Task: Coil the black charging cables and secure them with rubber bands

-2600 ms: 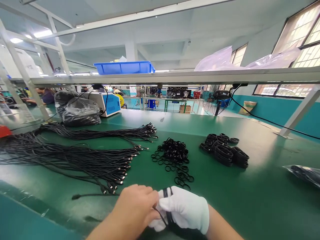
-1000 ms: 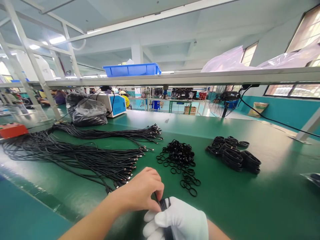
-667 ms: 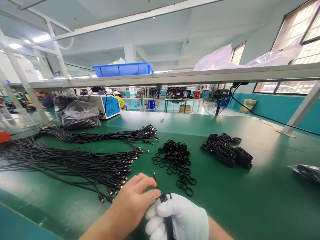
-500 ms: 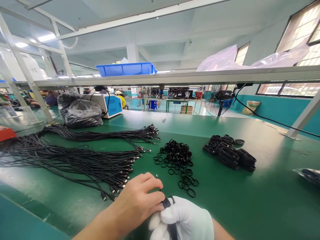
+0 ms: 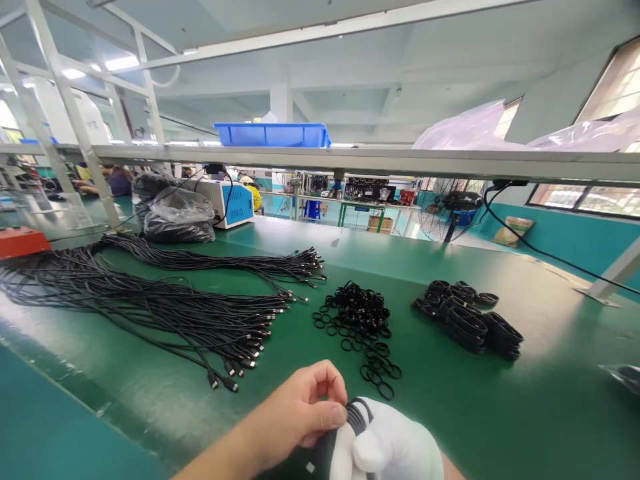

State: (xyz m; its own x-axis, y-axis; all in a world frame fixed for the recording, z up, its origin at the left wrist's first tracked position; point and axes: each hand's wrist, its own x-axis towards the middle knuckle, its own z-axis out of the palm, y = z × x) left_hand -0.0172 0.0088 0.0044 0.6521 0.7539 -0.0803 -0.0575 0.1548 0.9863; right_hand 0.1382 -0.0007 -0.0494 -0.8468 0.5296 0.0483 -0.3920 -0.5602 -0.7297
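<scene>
My right hand point(image 5: 397, 443), in a white glove, is wrapped round a coiled black cable point(image 5: 356, 419) at the bottom of the view. My bare left hand point(image 5: 305, 410) is closed, its thumb and curled fingers pinching the same coil at its left side. What lies under the left fingertips is hidden. A small pale connector tip point(image 5: 311, 467) shows below the left hand. Beyond the hands lies a heap of small black rings point(image 5: 363, 307), with several loose rings point(image 5: 377, 367) spread toward me.
Many straight black cables point(image 5: 200, 307) lie on the green table point(image 5: 450, 413) at left, connectors pointing right. Finished-looking cable coils point(image 5: 467, 320) are stacked at right. A plastic bag point(image 5: 180, 217) and a blue-white machine point(image 5: 233, 203) stand behind. A shelf point(image 5: 370, 159) spans above.
The left hand has shifted from over the upper end of the coil to its left side, fingers more curled. The cable end that stuck up by the fingers no longer shows. The view has shifted slightly.
</scene>
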